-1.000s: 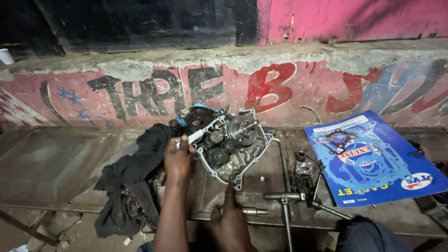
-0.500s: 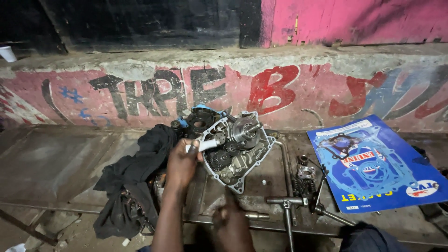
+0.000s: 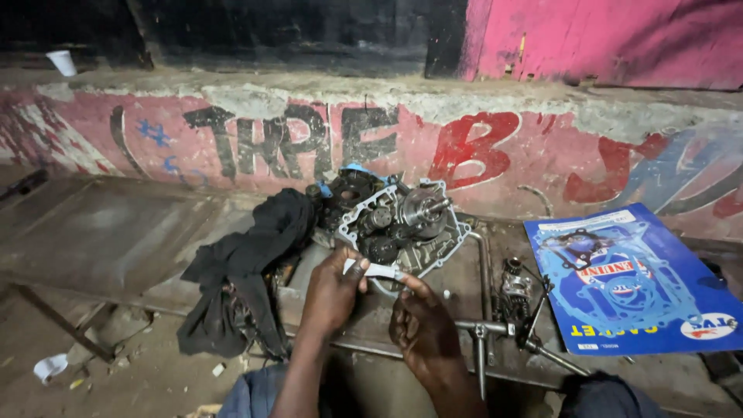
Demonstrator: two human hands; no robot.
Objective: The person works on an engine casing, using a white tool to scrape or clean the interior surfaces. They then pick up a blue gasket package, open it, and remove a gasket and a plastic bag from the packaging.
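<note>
Both hands, left hand (image 3: 333, 290) and right hand (image 3: 422, 325), pinch a small white tube (image 3: 375, 270) below the open engine case (image 3: 398, 220). At three o'clock lies a blue rectangular gasket packet (image 3: 627, 282); a black rag (image 3: 248, 263) at nine.

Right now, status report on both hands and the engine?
Both hands, left hand and right hand, pinch a small white strip. Open engine case just beyond. Black rag left of it.
</note>
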